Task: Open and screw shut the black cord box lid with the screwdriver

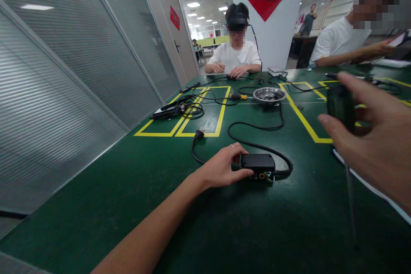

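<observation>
My left hand (226,166) rests on the green table (128,205) and grips the left end of a small black box (258,162) with coloured connectors on its front. A black cable with a plug (199,133) runs from the box across the table. My right hand (375,137) is raised close to the camera at the right. Its thumb and fingers are closed round a small dark object (341,106) that is blurred, so I cannot name it.
A metal bowl (269,94), a yellow-handled screwdriver (239,96) and a bundle of black cables (180,109) lie among yellow taped rectangles. A person in white sits at the far end; another person in white works at the right. Glass partitions line the left.
</observation>
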{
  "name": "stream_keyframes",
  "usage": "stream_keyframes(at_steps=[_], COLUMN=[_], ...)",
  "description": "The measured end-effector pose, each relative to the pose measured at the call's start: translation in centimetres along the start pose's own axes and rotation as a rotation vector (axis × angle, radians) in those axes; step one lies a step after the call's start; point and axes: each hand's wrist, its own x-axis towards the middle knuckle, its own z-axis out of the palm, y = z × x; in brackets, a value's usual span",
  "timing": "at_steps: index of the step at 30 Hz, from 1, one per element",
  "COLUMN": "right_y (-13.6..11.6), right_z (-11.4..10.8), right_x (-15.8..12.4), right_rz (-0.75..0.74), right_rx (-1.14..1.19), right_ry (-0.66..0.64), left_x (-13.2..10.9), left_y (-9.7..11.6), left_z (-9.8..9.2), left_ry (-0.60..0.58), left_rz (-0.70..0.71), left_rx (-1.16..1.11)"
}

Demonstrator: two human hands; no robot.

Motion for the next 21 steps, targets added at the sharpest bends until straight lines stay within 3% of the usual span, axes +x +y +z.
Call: stream_keyframes(at_steps=[3,6,8,11,14,15,19,21], right_y=[4.6,8.0,9.0,8.4,6.0,4.9,-0.2,-2.0], right_z=[4.4,9.1,10.9,10.9,8.8,7.9,5.8,5.9], right_x=[-0.1,-1.8,-3.0,-3.7,-4.1,-4.3,-6.3,-7.4], right_rz=[0.035,0.069,0.07,0.041,0.04,0.064,0.392,0.441], right_rx=[-0.129,-0.167,-0.172,-0.16,-0.103,-0.041,0.931,1.281], right_ry=[-0.26,-0.367,-0.4,-0.407,-0.363,-0.36,-0.648,-0.658], left_x=[0.2,0.4,0.4,0.5,0.4,0.4,0.1,-0.1], left_y=[0.4,1.2,1.7,2.1,2.3,2.4,3.8,4.8], left_z=[0.1,0.8,1.3,2.1,2.6,2.8,3.8,4.4], left_ry=[0.139,0.237,0.256,0.269,0.299,0.311,0.301,0.261], left_rz=[-0.06,-0.163,-0.212,-0.26,-0.32,-0.331,-0.302,-0.289], left_rx=[-0.011,-0.042,-0.07,-0.109,-0.163,-0.191,-0.31,-0.317])
